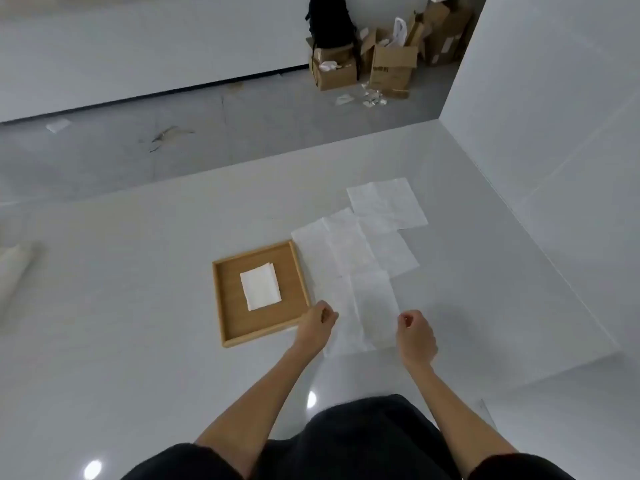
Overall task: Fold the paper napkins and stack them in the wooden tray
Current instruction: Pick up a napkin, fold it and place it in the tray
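A square wooden tray (298,271) lies on the white table, with a folded white napkin (260,286) in its middle. Right of the tray, several unfolded paper napkins overlap in a row running away from me. The nearest napkin (367,306) lies flat between my hands. My left hand (317,322) pinches its left edge beside the tray's near right corner. My right hand (414,332) pinches its right edge. Another napkin (346,247) lies behind it and the farthest napkin (386,202) sits at the back.
The white table (138,289) ends at a far edge, with grey floor beyond. Cardboard boxes (391,67) and paper scraps stand on the floor at the back. A white wall panel (554,150) rises on the right. A pale roll (14,268) lies at the left edge.
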